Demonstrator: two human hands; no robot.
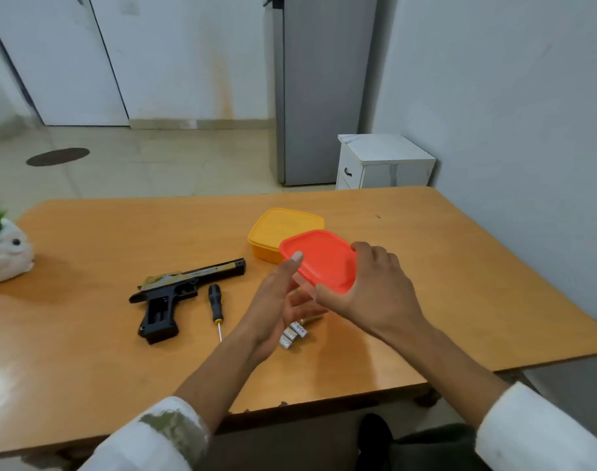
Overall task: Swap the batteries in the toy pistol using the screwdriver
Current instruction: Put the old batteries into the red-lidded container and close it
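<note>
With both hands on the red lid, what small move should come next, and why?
Probably set the red lid down beside the yellow box: the left hand and right hand are on it, while the batteries, screwdriver and toy pistol lie untouched.

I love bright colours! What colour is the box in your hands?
The box is orange-red; head view.

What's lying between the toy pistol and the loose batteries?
The screwdriver lies on the table there, the left forearm beside it; head view.
</note>
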